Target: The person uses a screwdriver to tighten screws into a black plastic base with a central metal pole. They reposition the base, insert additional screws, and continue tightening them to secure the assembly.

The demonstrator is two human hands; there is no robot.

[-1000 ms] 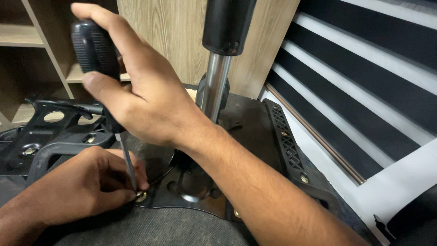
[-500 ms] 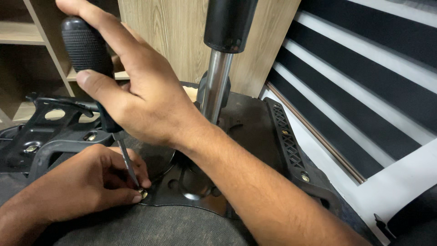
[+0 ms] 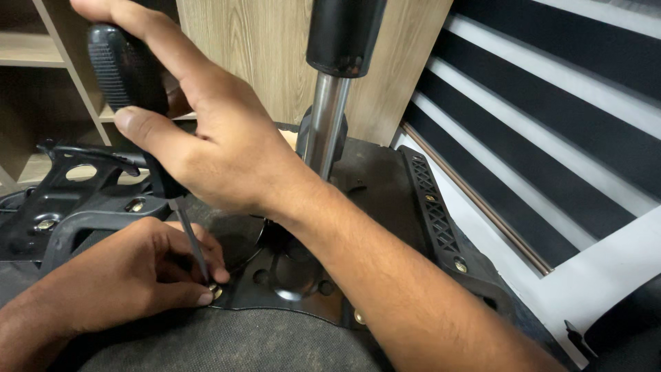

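My right hand [image 3: 206,138] grips the black ribbed handle of a screwdriver [image 3: 127,76], its thin shaft slanting down to a brass-coloured screw [image 3: 215,291] in the black metal mounting plate [image 3: 289,275] on the underside of an upturned office chair. My left hand [image 3: 124,275] rests low on the grey seat fabric, its fingertips pinched around the shaft's tip and the screw. The chrome gas-lift column [image 3: 327,120] with its black sleeve rises from the plate just right of my right wrist.
A black plastic armrest bracket [image 3: 76,200] with screws lies at the left. A black ribbed chair frame rail [image 3: 434,213] runs along the right. A wooden shelf unit [image 3: 41,55] stands behind, with a wood panel and black-and-white striped surface [image 3: 551,124] at the right.
My right hand and the screwdriver handle have tilted a little to the left and up. The left hand stays pinched at the screw.
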